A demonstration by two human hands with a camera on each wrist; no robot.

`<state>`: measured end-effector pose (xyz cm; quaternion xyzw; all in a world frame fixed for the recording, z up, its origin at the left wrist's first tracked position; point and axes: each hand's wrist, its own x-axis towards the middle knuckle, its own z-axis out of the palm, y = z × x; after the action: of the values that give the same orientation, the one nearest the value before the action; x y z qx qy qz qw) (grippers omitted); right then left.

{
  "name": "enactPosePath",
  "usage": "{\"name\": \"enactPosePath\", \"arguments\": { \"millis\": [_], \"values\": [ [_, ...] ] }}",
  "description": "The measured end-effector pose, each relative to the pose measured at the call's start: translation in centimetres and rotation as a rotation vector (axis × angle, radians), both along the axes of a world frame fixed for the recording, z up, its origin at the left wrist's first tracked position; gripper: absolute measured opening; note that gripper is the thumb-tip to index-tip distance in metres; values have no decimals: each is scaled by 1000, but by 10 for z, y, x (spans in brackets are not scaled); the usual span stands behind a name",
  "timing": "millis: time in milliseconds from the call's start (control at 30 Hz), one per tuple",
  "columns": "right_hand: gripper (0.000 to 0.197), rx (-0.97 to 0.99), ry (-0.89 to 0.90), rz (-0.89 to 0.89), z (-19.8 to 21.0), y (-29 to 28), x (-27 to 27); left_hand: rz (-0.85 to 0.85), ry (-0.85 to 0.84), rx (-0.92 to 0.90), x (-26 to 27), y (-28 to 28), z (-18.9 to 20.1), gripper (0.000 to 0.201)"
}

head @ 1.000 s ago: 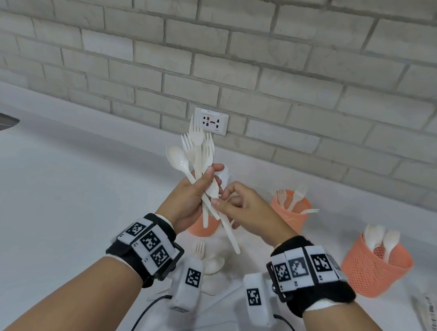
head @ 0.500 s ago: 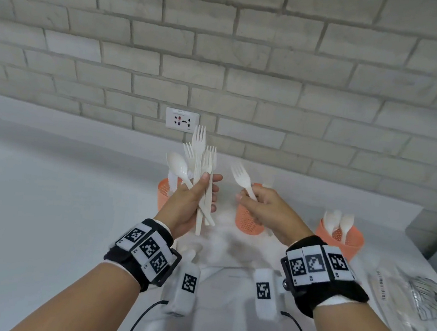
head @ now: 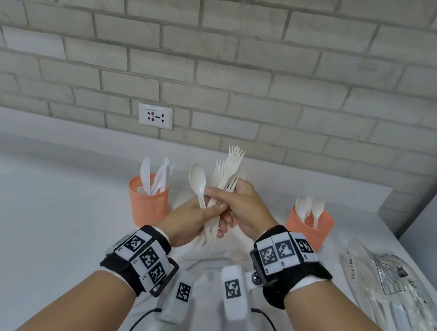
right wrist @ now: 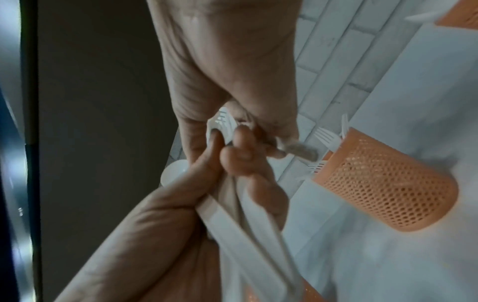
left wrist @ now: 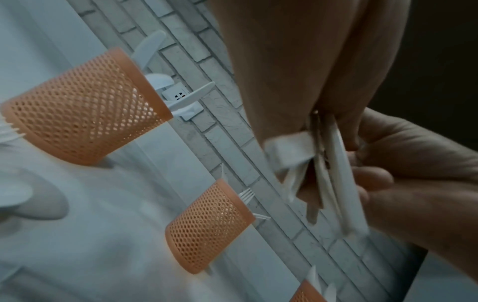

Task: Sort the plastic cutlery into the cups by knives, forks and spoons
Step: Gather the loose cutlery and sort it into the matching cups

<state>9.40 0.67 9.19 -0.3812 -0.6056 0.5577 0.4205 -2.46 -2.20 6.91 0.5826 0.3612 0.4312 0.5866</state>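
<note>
Your left hand [head: 194, 217] is clamped on the cutlery bundle [head: 218, 192], forks and one spoon [head: 198, 177], held upright above the counter [head: 41, 212]. Your right hand [head: 239, 209] pinches the bundle from the right, fingers curled on the fork necks. Taking the bundle as landmark: knife cup [head: 147, 203] sits left of it, spoon cup [head: 310, 227] right, fork cup [left wrist: 207, 224] behind it, mostly hidden from the head view.

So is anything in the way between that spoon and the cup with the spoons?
Nothing on the counter blocks it. The spoon is in the left hand bundle, but the right hand sits between it and the spoon cup at the right.
</note>
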Motion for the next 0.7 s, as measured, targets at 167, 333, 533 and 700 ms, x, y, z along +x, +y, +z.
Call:
{"name": "enactPosePath", "arguments": {
  "millis": [167, 333, 533, 700],
  "values": [
    [23, -40, 39, -45, -9, 12, 10, -41, 32, -121, 3, 5, 3, 30],
    [3, -110, 320, -197, 2, 33, 24, 111, -5, -195, 0, 17, 0, 29],
    [20, 180, 328, -478, 28, 78, 34, 344, 4, -193, -12, 31, -8, 25],
    [37, 348, 281, -548, 25, 107, 9, 367, 4, -171, -14, 40, -10, 20]
  ]
}}
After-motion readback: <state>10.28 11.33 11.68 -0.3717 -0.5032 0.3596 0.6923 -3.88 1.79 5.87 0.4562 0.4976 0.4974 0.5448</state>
